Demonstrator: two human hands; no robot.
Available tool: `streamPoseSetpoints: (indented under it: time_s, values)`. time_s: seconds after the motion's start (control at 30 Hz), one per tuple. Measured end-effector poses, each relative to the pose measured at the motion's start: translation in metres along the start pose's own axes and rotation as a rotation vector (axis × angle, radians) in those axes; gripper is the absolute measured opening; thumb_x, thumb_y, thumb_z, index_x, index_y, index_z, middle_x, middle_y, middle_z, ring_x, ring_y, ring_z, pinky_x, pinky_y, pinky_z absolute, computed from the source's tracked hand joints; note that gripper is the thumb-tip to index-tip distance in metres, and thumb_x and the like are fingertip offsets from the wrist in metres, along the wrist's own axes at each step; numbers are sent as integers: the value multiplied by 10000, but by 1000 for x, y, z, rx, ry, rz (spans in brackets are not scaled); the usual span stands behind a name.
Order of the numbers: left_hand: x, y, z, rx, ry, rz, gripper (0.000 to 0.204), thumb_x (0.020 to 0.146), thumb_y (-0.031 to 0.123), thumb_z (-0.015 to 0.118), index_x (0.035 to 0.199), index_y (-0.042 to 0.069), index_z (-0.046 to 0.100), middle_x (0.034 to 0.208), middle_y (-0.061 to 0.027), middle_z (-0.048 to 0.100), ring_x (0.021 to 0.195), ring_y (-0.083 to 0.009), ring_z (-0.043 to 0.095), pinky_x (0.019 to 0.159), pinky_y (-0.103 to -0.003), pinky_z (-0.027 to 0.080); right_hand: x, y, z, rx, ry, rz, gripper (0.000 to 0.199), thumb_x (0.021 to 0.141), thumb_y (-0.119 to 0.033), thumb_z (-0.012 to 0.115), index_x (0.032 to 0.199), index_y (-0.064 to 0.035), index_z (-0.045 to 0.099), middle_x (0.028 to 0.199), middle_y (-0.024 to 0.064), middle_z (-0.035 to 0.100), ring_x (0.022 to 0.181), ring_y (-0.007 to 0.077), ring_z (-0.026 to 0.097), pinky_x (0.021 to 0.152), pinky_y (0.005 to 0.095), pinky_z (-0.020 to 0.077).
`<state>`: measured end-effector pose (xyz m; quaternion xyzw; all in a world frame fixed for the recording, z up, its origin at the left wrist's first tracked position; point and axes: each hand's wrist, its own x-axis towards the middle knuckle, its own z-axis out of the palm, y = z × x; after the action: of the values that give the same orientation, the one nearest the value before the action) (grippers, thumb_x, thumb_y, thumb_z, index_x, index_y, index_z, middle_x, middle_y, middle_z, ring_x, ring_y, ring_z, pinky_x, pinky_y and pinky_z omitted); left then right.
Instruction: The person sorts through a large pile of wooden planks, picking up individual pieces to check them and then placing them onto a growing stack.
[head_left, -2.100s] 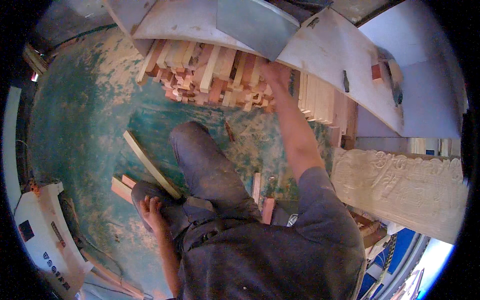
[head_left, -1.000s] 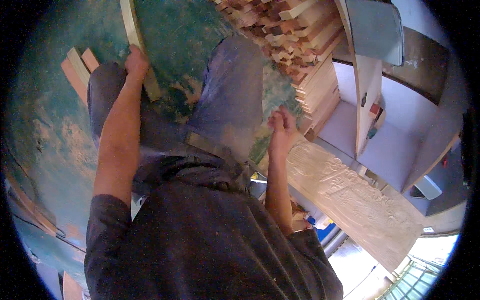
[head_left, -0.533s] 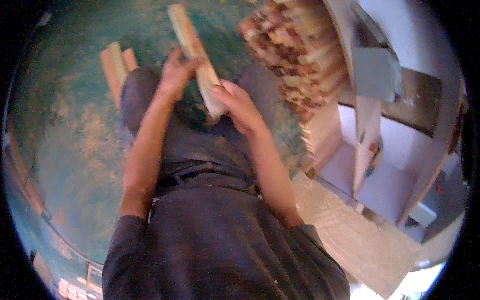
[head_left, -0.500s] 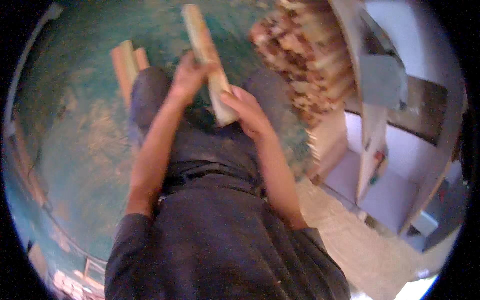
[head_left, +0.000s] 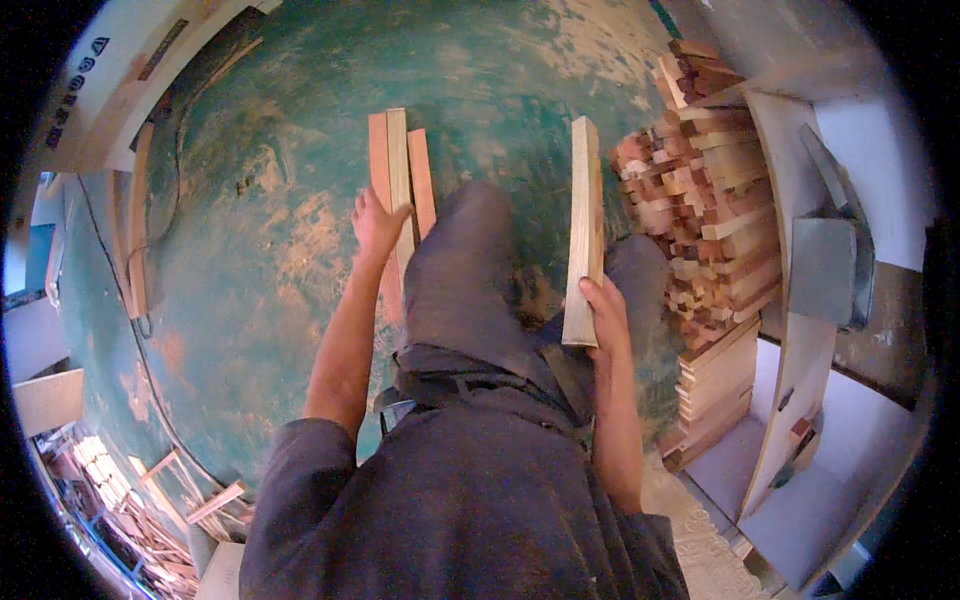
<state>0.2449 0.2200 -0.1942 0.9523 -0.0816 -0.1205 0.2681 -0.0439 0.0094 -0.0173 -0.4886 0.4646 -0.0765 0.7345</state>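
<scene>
A person in dark clothing (head_left: 470,500) sits with knees bent above a dusty green floor (head_left: 300,150). The right hand (head_left: 608,315) grasps the near end of a long, pale wooden bar (head_left: 583,220), thumb on its upper face and the other fingers mostly hidden behind it. The bar points away beyond those fingers, above the floor between the knees.

The left hand (head_left: 378,225) has its fingers parted, gripping nothing that can be seen. They are at three strips lying side by side: a reddish strip (head_left: 378,150) under or just below the hand, a pale strip (head_left: 397,150) beside the thumb, and a shorter reddish strip (head_left: 421,175) past the thumb. Whether the fingers touch the wood cannot be told.

To the right of the right-hand fingers rises a stack of wooden pieces (head_left: 740,205), ends facing the person; nearer the body lies a pale carved panel (head_left: 705,535), partly hidden.
</scene>
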Motion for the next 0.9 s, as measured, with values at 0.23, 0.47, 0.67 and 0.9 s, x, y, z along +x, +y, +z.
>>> streamPoseSetpoints:
  time_s: [0.23, 0.47, 0.67, 0.9]
  values:
    - [-45, -4, 68, 307, -261, -285, 1095, 621, 540, 807, 1468, 149, 233, 1535, -220, 75, 1377, -497, 129, 1041, -644, 235, -3, 9, -25, -133, 102, 38, 458, 843, -209, 653, 1232, 10, 551, 938, 56, 628, 757, 147, 614, 678, 285, 503]
    - [-47, 13, 59, 352, -225, -352, 1140, 600, 595, 775, 1498, 166, 218, 1540, -222, 69, 1370, -486, 163, 1034, -632, 262, -5, 19, -38, -105, 152, 46, 473, 838, -205, 677, 1237, 16, 552, 983, 55, 632, 794, 132, 605, 689, 284, 496]
    - [-31, -7, 36, 424, -159, -378, 1046, 620, 566, 764, 1471, 190, 288, 1507, -235, 135, 1254, -451, 360, 993, -534, 377, -9, 9, -23, -15, 162, 48, 440, 828, -228, 712, 1197, -28, 576, 979, 46, 648, 810, 149, 612, 722, 305, 506]
    - [17, -5, 13, 726, -322, 103, 706, 738, 454, 707, 1280, 63, 482, 1223, -192, 537, 1038, -337, 571, 847, -485, 479, -30, -2, -43, -85, 113, 15, 596, 789, -238, 755, 1284, -1, 522, 1104, 44, 608, 994, 144, 563, 873, 298, 454]
